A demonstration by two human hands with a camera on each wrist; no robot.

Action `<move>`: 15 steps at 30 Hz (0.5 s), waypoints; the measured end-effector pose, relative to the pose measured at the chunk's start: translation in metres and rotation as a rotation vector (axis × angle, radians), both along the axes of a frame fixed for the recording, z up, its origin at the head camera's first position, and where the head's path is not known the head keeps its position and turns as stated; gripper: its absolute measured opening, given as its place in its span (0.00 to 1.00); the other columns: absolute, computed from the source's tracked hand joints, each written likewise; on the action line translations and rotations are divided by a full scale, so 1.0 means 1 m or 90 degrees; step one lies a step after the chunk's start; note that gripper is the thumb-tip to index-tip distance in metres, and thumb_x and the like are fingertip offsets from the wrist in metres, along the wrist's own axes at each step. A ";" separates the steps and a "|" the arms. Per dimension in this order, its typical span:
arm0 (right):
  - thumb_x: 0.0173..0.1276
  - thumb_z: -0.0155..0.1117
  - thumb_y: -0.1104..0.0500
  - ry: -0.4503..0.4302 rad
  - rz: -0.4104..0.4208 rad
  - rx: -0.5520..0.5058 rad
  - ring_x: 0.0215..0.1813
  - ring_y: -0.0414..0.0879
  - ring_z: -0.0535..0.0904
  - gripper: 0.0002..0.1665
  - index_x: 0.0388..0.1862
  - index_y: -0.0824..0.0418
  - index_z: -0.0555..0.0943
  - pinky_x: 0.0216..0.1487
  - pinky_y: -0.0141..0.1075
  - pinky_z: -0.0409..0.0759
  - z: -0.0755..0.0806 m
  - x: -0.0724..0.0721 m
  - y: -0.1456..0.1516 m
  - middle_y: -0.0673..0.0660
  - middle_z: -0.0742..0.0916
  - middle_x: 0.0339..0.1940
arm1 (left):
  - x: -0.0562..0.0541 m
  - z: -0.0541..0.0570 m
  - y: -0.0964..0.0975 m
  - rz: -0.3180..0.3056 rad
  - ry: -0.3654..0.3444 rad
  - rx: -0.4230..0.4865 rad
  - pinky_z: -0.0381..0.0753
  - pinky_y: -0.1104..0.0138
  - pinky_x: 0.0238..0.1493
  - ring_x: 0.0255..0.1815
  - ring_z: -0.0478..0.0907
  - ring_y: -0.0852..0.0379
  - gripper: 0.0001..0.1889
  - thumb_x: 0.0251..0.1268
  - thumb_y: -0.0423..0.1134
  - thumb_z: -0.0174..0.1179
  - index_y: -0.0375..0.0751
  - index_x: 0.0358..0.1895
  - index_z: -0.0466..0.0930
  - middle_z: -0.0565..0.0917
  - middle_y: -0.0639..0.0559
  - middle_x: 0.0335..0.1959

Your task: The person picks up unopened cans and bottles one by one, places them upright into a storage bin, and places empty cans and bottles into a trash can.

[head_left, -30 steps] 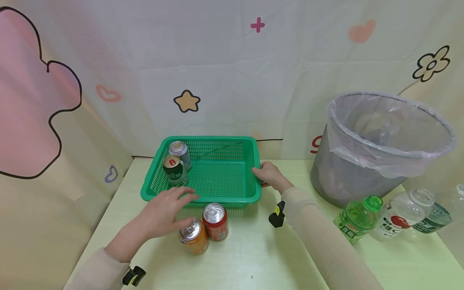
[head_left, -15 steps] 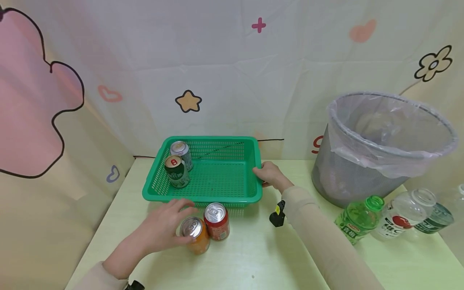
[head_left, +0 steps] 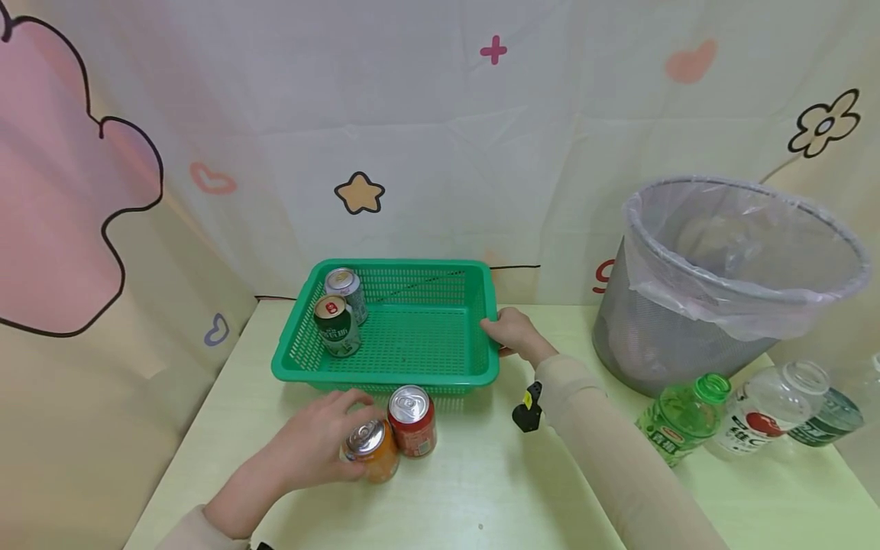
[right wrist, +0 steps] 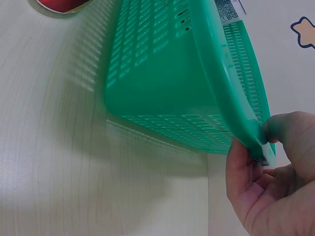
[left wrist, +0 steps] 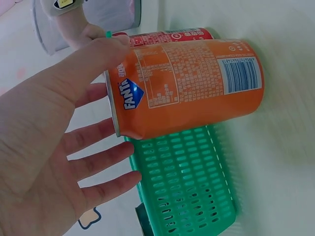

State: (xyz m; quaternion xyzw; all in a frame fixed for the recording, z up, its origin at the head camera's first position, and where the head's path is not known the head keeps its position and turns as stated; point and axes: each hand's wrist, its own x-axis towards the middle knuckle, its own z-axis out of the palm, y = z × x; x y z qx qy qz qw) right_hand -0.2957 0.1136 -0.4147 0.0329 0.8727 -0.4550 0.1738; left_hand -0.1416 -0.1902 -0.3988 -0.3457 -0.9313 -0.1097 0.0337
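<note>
My left hand (head_left: 319,443) is around the top of an orange Fanta can (left wrist: 192,88), thumb on one side and index finger on the other. In the left wrist view its other fingers stretch out fairly straight, past the lid. A red can (head_left: 412,431) stands right beside the orange one, in front of the green plastic basket (head_left: 419,378). At the basket's right end, my right hand (head_left: 516,334) pinches the rim, thumb above and fingers underneath in the right wrist view. Inside, at the left, stand a green can (head_left: 338,334) and a silvery can (head_left: 351,290).
A grey mesh bin (head_left: 646,336) with a clear liner stands at the back right. Before it are a green bottle (head_left: 677,424), a clear bottle with a red-marked label (head_left: 759,416) and another clear bottle (head_left: 828,420). A patterned curtain (head_left: 426,153) hangs behind the table (head_left: 481,489).
My left hand has come down from above the basket's front edge to surround the orange can's top. The right hand keeps its hold on the rim. The cans stay in place.
</note>
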 end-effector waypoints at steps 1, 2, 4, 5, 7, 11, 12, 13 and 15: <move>0.68 0.48 0.55 -0.001 -0.002 -0.001 0.36 0.49 0.83 0.19 0.45 0.70 0.72 0.41 0.44 0.82 0.000 0.000 0.000 0.64 0.81 0.41 | 0.000 -0.001 0.001 0.000 -0.005 -0.001 0.77 0.55 0.46 0.49 0.74 0.49 0.32 0.36 0.49 0.73 0.50 0.51 0.76 0.75 0.51 0.50; 0.68 0.48 0.55 0.000 -0.001 -0.001 0.35 0.49 0.82 0.19 0.46 0.70 0.72 0.41 0.44 0.82 0.000 0.000 0.000 0.64 0.81 0.41 | 0.000 -0.001 0.002 -0.001 -0.010 -0.002 0.77 0.55 0.46 0.49 0.73 0.49 0.32 0.36 0.49 0.73 0.50 0.52 0.76 0.75 0.51 0.50; 0.68 0.48 0.55 0.002 0.001 -0.002 0.35 0.49 0.82 0.19 0.46 0.71 0.72 0.42 0.45 0.82 -0.001 0.000 0.000 0.64 0.81 0.41 | 0.000 -0.003 0.003 -0.002 -0.015 -0.001 0.77 0.56 0.46 0.49 0.73 0.49 0.31 0.36 0.49 0.73 0.50 0.51 0.76 0.75 0.51 0.49; 0.67 0.48 0.55 0.003 0.000 -0.002 0.35 0.49 0.82 0.19 0.46 0.71 0.72 0.42 0.46 0.82 -0.001 0.000 0.001 0.64 0.81 0.41 | 0.000 -0.004 0.004 -0.002 -0.016 -0.003 0.77 0.56 0.46 0.48 0.73 0.50 0.31 0.37 0.49 0.73 0.51 0.52 0.76 0.75 0.51 0.49; 0.67 0.48 0.55 0.003 0.000 -0.002 0.35 0.49 0.82 0.19 0.46 0.71 0.72 0.43 0.46 0.81 -0.001 0.000 0.001 0.64 0.81 0.41 | 0.000 -0.006 0.006 -0.008 -0.009 -0.006 0.78 0.58 0.44 0.47 0.74 0.51 0.31 0.37 0.49 0.73 0.51 0.51 0.76 0.75 0.52 0.48; 0.67 0.48 0.55 0.004 0.001 -0.005 0.35 0.48 0.82 0.19 0.46 0.71 0.72 0.43 0.47 0.81 -0.001 0.000 0.001 0.64 0.81 0.41 | 0.001 -0.010 0.007 -0.016 -0.006 -0.008 0.78 0.60 0.42 0.45 0.74 0.54 0.30 0.37 0.48 0.73 0.52 0.51 0.75 0.74 0.52 0.47; 0.67 0.48 0.55 0.004 0.002 -0.006 0.35 0.48 0.82 0.19 0.46 0.71 0.72 0.43 0.47 0.81 -0.001 0.000 0.001 0.64 0.81 0.40 | 0.001 -0.010 0.008 -0.017 -0.009 -0.006 0.79 0.60 0.41 0.44 0.74 0.54 0.30 0.37 0.47 0.73 0.52 0.51 0.75 0.74 0.51 0.47; 0.67 0.48 0.55 0.005 0.002 -0.006 0.35 0.48 0.82 0.19 0.46 0.71 0.72 0.43 0.47 0.81 -0.002 0.000 0.001 0.64 0.81 0.40 | 0.001 -0.011 0.008 -0.018 -0.013 -0.003 0.79 0.60 0.41 0.44 0.74 0.54 0.30 0.38 0.47 0.73 0.52 0.51 0.75 0.74 0.51 0.47; 0.67 0.48 0.55 0.007 0.002 -0.009 0.35 0.48 0.82 0.19 0.45 0.71 0.72 0.43 0.47 0.81 -0.001 0.000 0.001 0.64 0.81 0.40 | 0.001 -0.012 0.008 -0.017 -0.022 0.001 0.79 0.61 0.40 0.45 0.73 0.54 0.29 0.39 0.46 0.73 0.52 0.51 0.75 0.74 0.51 0.48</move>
